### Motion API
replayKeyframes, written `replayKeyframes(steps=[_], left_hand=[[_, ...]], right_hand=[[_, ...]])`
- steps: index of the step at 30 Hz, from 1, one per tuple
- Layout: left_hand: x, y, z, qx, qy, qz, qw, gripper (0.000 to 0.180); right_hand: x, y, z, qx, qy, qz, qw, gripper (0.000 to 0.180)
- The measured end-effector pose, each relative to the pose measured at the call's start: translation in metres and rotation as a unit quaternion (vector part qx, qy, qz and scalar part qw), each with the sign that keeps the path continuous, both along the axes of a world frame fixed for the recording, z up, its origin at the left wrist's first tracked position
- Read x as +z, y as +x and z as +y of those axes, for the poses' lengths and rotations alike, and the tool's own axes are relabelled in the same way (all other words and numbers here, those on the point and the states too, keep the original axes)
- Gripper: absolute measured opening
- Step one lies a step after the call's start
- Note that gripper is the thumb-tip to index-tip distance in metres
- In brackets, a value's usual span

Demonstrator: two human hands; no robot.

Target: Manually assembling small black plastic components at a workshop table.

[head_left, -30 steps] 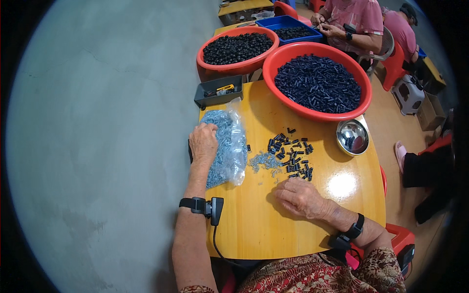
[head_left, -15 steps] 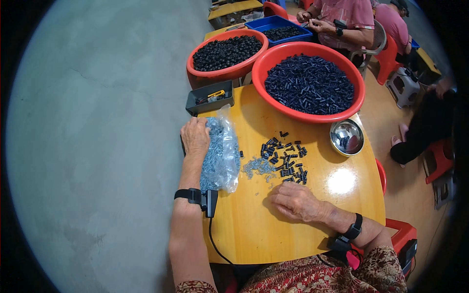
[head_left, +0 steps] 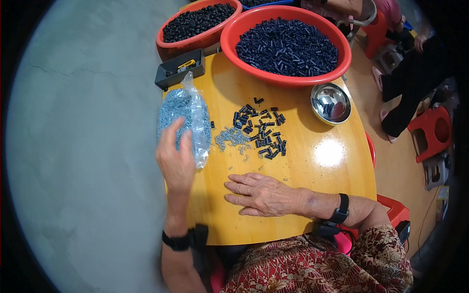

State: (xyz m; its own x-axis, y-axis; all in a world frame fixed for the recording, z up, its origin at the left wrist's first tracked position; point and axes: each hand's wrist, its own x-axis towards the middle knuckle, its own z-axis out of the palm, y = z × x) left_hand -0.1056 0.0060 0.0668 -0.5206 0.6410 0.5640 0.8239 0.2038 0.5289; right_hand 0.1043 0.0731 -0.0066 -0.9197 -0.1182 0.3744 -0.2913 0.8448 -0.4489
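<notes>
My left hand is raised over the near left part of a clear plastic bag filled with small silvery-blue pieces. Its thumb and fingers are apart, and nothing shows between them. My right hand lies palm down on the yellow table, fingers stretched toward the left. Beyond it sits a loose scatter of short dark tubes, with a small heap of the silvery pieces on its left side. A few single silvery bits lie between the heap and my right hand.
A large red basin of dark tubes stands at the far edge. Another red basin holds round black parts. A grey tray carries a yellow-handled tool. A steel bowl containing several dark tubes sits right. Other people and red stools are beyond.
The view has tilted, so the table sits higher and farther left. My left hand has come back toward me from the bag's far left edge and opened. My right hand has uncurled and lies flat, nearer me.
</notes>
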Motion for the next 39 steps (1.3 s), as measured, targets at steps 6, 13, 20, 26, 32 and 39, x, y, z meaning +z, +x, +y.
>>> replayKeyframes(steps=[6,13,20,26,32,39], left_hand=[[-0.029,0.052,-0.041,-0.119,-0.106,0.083,0.984,0.035],[-0.069,0.008,-0.049,-0.014,-0.269,0.200,0.942,0.055],[-0.071,0.004,-0.047,-0.013,-0.264,0.187,0.946,0.056],[-0.058,0.015,-0.048,-0.036,-0.218,0.120,0.968,0.053],[-0.033,0.035,-0.067,-0.040,-0.151,0.073,0.985,0.044],[-0.034,0.052,-0.084,-0.092,-0.041,-0.325,0.940,0.027]], right_hand=[[0.000,-0.001,0.002,-0.022,-0.029,-0.002,0.999,0.049],[-0.007,0.001,0.002,-0.029,-0.011,0.012,0.999,0.040],[0.001,0.000,-0.002,-0.053,0.004,0.014,0.998,0.034],[0.004,0.002,-0.003,-0.068,0.036,0.061,0.995,0.028],[0.016,0.032,0.015,-0.149,0.044,0.107,0.982,0.020],[0.021,0.029,0.053,-0.283,0.052,0.090,0.953,0.010]])
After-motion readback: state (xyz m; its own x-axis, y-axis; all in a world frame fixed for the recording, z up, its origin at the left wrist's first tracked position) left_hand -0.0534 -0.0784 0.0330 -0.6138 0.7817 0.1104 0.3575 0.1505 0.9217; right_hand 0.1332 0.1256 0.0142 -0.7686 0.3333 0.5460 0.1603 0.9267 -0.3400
